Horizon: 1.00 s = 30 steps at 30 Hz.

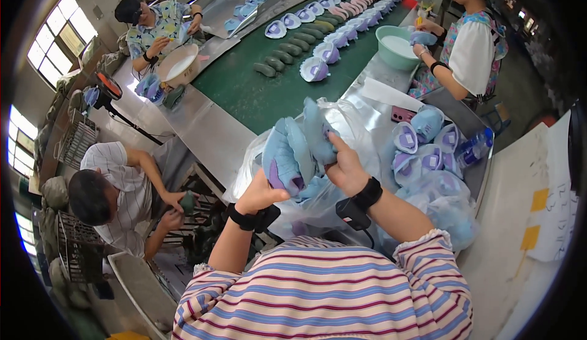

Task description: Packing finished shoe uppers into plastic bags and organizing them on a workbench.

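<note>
In front of my chest, my left hand [260, 194] is closed on a light blue and purple shoe upper [285, 152], its thumb across the purple end. Close beside it, my right hand [350, 168] grips a second light blue upper [317, 133], which stands upright with its top leaning left. The two uppers are side by side and seem to touch. Beneath both hands lies an opened transparent plastic bag [358, 126] with more blue uppers in it. Black bands with small boxes circle both of my wrists.
A green conveyor belt [235, 105] carries rows of uppers and dark green shoe forms. More uppers [428, 157], a phone [402, 114] and a water bottle [476, 147] lie at right. Co-workers sit by a beige basin [194, 65] and a green basin [391, 62]; another person works at left.
</note>
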Each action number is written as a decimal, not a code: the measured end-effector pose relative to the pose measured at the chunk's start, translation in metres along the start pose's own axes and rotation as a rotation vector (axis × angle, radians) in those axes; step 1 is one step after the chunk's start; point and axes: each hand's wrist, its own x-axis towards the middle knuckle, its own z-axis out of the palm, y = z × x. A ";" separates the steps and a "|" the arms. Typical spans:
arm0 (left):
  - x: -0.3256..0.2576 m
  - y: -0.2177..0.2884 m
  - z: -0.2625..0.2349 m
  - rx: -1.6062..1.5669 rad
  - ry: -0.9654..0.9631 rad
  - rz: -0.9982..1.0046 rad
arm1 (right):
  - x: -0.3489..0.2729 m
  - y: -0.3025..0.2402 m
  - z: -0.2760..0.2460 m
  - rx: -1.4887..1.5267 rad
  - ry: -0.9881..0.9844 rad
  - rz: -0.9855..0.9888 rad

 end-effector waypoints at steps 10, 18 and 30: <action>-0.004 -0.044 -0.010 -0.694 0.203 -0.011 | -0.038 -0.018 0.024 -0.318 -0.228 0.032; 0.021 -0.035 -0.061 -0.893 0.252 0.196 | 0.004 -0.071 -0.006 0.134 -0.107 -0.119; 0.117 -0.075 -0.198 -0.384 0.414 -0.201 | 0.051 -0.173 -0.018 -0.864 0.226 -0.357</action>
